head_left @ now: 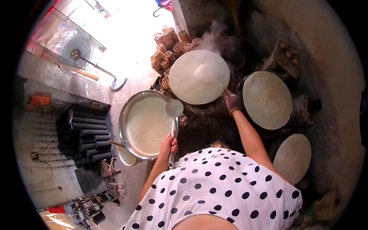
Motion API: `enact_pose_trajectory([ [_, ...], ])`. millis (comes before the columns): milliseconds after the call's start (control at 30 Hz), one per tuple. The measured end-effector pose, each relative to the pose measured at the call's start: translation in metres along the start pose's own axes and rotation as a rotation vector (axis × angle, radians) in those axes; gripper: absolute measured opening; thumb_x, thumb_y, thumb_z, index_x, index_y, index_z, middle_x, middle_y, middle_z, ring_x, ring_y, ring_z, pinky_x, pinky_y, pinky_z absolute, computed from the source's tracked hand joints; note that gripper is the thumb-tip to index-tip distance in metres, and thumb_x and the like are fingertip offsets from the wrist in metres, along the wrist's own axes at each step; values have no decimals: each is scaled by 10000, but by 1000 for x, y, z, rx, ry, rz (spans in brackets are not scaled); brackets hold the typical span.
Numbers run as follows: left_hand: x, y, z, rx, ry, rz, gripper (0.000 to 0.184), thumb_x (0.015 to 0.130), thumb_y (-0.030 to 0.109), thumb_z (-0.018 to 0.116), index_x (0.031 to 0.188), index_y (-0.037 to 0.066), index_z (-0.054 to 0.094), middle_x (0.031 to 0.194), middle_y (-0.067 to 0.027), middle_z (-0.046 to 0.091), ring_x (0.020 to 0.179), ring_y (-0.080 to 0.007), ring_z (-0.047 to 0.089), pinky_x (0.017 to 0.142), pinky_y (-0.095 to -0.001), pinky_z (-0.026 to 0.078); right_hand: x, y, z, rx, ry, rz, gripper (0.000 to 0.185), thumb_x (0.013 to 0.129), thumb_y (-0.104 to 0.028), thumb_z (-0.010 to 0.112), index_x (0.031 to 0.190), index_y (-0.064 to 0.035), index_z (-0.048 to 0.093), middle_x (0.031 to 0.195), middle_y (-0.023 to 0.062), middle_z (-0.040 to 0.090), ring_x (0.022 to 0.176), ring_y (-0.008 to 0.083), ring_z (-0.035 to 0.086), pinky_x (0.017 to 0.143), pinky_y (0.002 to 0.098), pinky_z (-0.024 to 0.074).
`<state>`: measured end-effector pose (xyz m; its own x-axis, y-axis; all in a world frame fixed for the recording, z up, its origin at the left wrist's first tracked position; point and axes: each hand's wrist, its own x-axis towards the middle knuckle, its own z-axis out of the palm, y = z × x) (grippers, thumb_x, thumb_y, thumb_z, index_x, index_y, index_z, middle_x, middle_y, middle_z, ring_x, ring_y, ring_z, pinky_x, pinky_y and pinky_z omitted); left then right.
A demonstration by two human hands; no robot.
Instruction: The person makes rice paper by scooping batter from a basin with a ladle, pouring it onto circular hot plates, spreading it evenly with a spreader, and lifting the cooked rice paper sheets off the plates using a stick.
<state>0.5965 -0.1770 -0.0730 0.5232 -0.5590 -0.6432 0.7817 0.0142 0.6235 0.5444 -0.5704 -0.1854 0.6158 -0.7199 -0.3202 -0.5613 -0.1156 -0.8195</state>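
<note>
My left hand [167,147] is wrapped round the long handle of a metal ladle [174,109]. The ladle's batter-coated bowl is held over the right rim of a wide metal basin [122,128] of pale, creamy batter [147,124]. A dark reddish glove covers my right hand [232,101], whose fingers close on the lower right edge of a round flat pan [191,90]. White batter coats this pan, with a brighter round patch near its middle, and steam rises behind it. Just right of the glove sits a second coated round pan [267,100].
A third pale round pan [293,159] lies lower right. Perforated clay-coloured briquettes [165,50] are piled behind the steaming pan. Dark cylindrical briquettes [88,134] are stacked at left. A standing fan [75,54] is at upper left, and small stools [111,180] stand lower left.
</note>
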Motion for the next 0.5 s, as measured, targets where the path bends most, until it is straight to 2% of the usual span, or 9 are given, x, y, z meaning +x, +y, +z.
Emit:
enact_pose_trajectory([
  [33, 14, 1, -5, 30, -28, -25, 389, 986, 177, 374, 1373, 135, 380, 596, 35, 368, 382, -72, 347, 343, -223, 308, 26, 36, 21, 36, 181, -275, 422, 956, -373, 462, 1264, -103, 564, 1196, 127, 618, 1106, 260, 571, 942, 328, 419],
  [100, 36, 9, -1, 65, -29, -75, 338, 973, 176, 400, 1307, 145, 436, 589, 27, 410, 384, -81, 372, 349, -225, 316, 72, 101, 59, 206, -12, -272, 419, 956, -338, 467, 1295, -99, 532, 1190, 127, 622, 1101, 264, 575, 939, 331, 427],
  [200, 72, 36, 25, 213, 29, -62, 257, 975, 162, 410, 1209, 103, 497, 605, 32, 415, 410, -61, 359, 355, -199, 286, 51, 113, 58, 427, -195, -790, 396, 947, -280, 494, 1321, -150, 509, 1136, 131, 642, 1017, 298, 610, 860, 367, 476],
  [267, 97, 51, 39, 317, -25, 64, 193, 961, 153, 428, 1121, 88, 514, 611, 28, 434, 417, -62, 381, 364, -198, 306, 13, 111, 26, -297, -98, -546, 355, 936, -286, 521, 1287, -234, 541, 1070, 141, 650, 928, 333, 625, 785, 403, 492],
  [300, 108, 57, 46, 351, -17, 97, 190, 951, 143, 433, 1107, 80, 523, 615, 20, 445, 426, -68, 397, 369, -200, 319, -28, 69, -5, -405, -5, -601, 343, 922, -317, 544, 1264, -296, 550, 912, 153, 642, 800, 366, 621, 704, 429, 486],
  [333, 119, 63, 54, 387, -7, 132, 188, 941, 133, 438, 1092, 73, 532, 620, 11, 455, 435, -74, 413, 374, -203, 333, -52, 55, -14, -414, -16, -599, 343, 922, -317, 544, 1264, -296, 550, 912, 153, 642, 800, 366, 621, 704, 429, 486],
  [400, 137, 67, 69, 380, 28, 142, 188, 930, 123, 441, 1080, 63, 536, 628, 1, 461, 448, -83, 424, 376, -212, 343, -80, 42, -17, -450, 268, -417, 377, 909, -338, 548, 1285, -307, 527, 826, 159, 607, 751, 366, 610, 670, 439, 481],
  [433, 144, 66, 77, 385, 58, 158, 188, 918, 113, 444, 1068, 53, 541, 636, -10, 466, 460, -93, 435, 379, -220, 352, -79, 49, 2, -563, 290, -202, 402, 890, -331, 571, 1288, -296, 525, 808, 149, 591, 736, 355, 603, 648, 457, 474],
  [500, 162, 50, 85, 368, 90, 198, 165, 907, 105, 436, 1024, 55, 541, 635, -23, 481, 455, -108, 443, 387, -229, 370, -81, 65, 52, -505, 283, -283, 411, 887, -293, 579, 1294, -251, 532, 862, 151, 624, 772, 334, 617, 669, 439, 487],
])
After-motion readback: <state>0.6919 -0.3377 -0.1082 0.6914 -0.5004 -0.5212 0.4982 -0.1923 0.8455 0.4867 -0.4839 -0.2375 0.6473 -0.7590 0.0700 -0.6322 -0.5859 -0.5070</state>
